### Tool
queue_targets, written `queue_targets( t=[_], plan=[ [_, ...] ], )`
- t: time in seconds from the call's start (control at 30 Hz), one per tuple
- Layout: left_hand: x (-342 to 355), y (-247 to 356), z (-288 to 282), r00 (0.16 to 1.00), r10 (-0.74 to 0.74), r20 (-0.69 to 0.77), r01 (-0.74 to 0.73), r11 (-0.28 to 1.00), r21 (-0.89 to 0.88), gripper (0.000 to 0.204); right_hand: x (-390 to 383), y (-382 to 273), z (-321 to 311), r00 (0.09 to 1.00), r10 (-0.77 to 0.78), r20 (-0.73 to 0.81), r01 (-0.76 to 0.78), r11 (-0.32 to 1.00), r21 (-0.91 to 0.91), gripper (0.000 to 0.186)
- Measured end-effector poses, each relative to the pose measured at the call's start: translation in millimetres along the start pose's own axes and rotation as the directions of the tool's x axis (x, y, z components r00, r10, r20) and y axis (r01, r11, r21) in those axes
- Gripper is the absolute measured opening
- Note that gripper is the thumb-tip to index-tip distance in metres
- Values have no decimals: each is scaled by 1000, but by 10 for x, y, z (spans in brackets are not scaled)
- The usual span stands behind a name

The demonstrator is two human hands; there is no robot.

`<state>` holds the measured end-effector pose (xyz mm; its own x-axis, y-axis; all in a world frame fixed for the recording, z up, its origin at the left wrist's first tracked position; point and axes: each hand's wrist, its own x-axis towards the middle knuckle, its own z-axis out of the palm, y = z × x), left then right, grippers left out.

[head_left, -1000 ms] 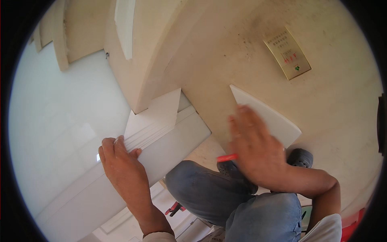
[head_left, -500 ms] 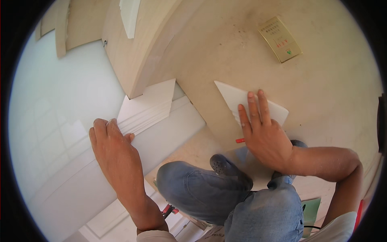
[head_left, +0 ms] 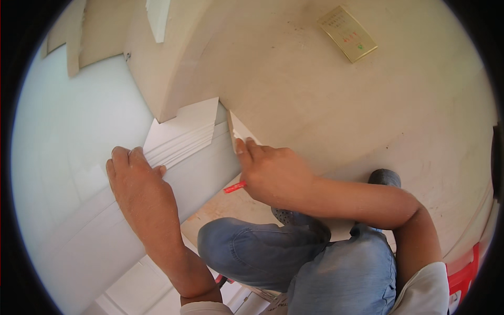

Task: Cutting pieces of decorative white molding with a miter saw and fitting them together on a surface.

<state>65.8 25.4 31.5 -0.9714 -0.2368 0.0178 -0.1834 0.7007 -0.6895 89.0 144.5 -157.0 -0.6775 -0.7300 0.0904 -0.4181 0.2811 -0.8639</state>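
A white piece of moulding (head_left: pixel 184 126) with ridges along one edge and a slanted end lies against the pale ledge, below the corner of a wooden panel. My left hand (head_left: pixel 142 189) grips its near left end, thumb on the ridged edge and fingers over the top. To the right, my right hand (head_left: pixel 278 173) pinches a second white moulding piece (head_left: pixel 240 128) with a pointed, angled end. That piece is tilted close to the first one's slanted end, with a small gap between them. A red pencil-like stick (head_left: pixel 234 187) pokes out from under the right hand.
A wooden panel (head_left: pixel 157 63) with a curved edge rises at the upper left, with another white strip (head_left: pixel 157 21) on it. A gold rectangular box (head_left: pixel 347 34) lies at the upper right. Red plastic (head_left: pixel 464 275) shows at the lower right. My bent knees are below the hands.
My right hand has swung left with its moulding piece, bringing it near the other piece and turning it more edge-on. The left hand keeps its hold. The view has shifted slightly.
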Motion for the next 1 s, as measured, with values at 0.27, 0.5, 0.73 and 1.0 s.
queue_targets(
  t=[0.27,0.5,0.73,1.0],
  plan=[
    [19,27,-22,999,-32,37,31,999,35,40,-299,111,364,976,-153,-158,151,988,-20,64],
    [30,84,-55,987,-139,76,133,988,79,43,-108,229,219,976,-218,-26,213,967,-141,64],
    [-14,153,-185,984,-150,91,141,985,97,44,-83,276,73,969,-248,17,246,946,-213,62],
    [45,202,-257,973,-178,146,165,981,98,43,-73,297,46,971,-236,29,237,956,-173,62]
  ],
)
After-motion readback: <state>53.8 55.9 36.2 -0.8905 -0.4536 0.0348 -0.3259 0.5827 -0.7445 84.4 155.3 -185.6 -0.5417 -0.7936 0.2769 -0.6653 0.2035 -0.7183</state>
